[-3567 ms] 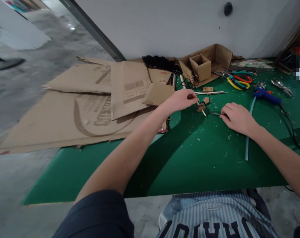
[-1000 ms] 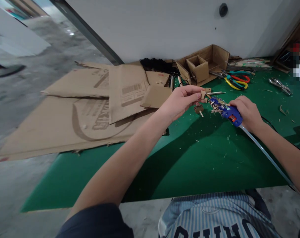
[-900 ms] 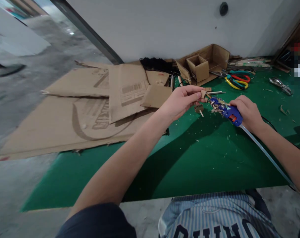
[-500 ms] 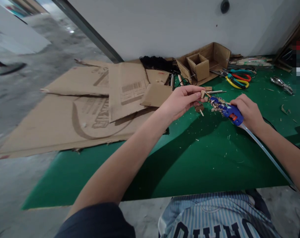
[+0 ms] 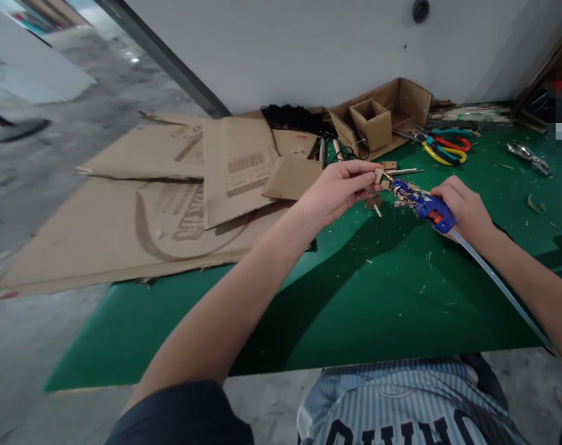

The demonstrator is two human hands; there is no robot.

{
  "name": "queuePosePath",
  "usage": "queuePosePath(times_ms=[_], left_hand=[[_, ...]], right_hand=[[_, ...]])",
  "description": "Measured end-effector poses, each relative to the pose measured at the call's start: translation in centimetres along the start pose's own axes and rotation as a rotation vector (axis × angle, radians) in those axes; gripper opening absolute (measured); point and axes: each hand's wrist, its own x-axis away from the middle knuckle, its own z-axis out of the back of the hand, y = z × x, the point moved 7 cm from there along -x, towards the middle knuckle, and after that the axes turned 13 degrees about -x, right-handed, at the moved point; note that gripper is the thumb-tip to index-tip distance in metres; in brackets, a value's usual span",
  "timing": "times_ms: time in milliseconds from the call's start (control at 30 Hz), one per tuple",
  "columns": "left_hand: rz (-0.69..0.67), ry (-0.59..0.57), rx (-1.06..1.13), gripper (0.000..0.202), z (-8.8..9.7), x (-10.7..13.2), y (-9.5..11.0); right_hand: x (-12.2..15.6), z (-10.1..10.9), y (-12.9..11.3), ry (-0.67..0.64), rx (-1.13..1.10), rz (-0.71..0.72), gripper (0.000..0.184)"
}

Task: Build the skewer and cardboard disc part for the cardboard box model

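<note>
Holding the glue gun (image 5: 441, 217) nose-first to a cardboard chip (image 5: 378, 176)

The gun is deep blue, with an orange-red patch on its body. Its front is caked with pale, ragged scraps and strings, and a thin metallic nozzle (image 5: 388, 177) pokes out of the mess. From its rear a long, translucent, bluish glue stick (image 5: 494, 281) slants down toward the near edge of the green surface (image 5: 355, 327). The right hand (image 5: 466, 207) is curled firmly around the gun, above the surface.

The left hand (image 5: 343, 188) pinches the chip between thumb and fingers, nearly closed. The chip is small, tan and flat-faced, right at the nozzle's tip; whether they touch, I cannot tell. Just below lies a brown disc (image 5: 373, 202), partly hidden by the left hand, with a short pale stick (image 5: 378, 211) jutting from it. Tiny shavings fleck the surface around.
</note>
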Motion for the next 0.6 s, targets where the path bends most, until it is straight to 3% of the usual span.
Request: queuePosePath(times_ms=[433, 600], left_hand=[[0.034, -0.003, 0.068, 0.012, -0.38, 0.39, 0.23], [0.041, 0.017, 0.098, 0.01, -0.15, 0.38, 0.31]], right_hand=[[-0.02, -0.32, -0.03, -0.067, 0.002, -0.027, 0.018], [-0.05, -0.24, -0.31, -0.031, -0.02, 0.006, 0.014]])
